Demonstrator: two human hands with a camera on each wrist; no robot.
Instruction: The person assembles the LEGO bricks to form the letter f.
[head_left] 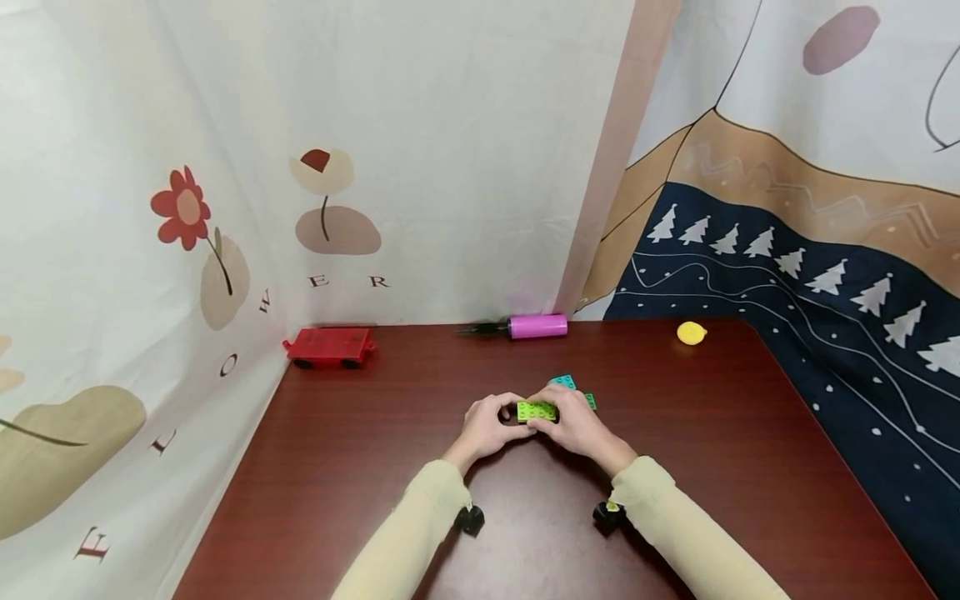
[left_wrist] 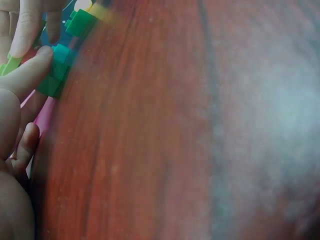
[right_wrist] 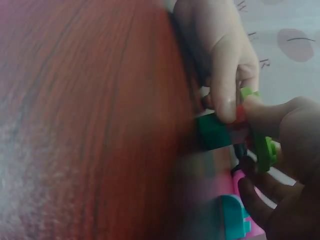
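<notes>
Both hands meet over the table around a small cluster of studded toy building bricks. My right hand (head_left: 577,423) pinches a lime green brick (head_left: 536,412) between thumb and fingers. My left hand (head_left: 487,425) grips the cluster from the other side. In the right wrist view its thumb presses beside a red brick (right_wrist: 241,116) and a dark green brick (right_wrist: 215,132), both against the lime one. Just beyond the right hand lie a teal brick (head_left: 562,382) and a green brick (head_left: 590,402), partly hidden by that hand.
At the back left of the brown table (head_left: 525,533) stands a red toy wagon (head_left: 328,346). A pink cylinder with a black nozzle (head_left: 537,326) lies along the back edge. A yellow lemon-shaped thing (head_left: 691,333) sits at the back right. Printed curtains hang behind and beside.
</notes>
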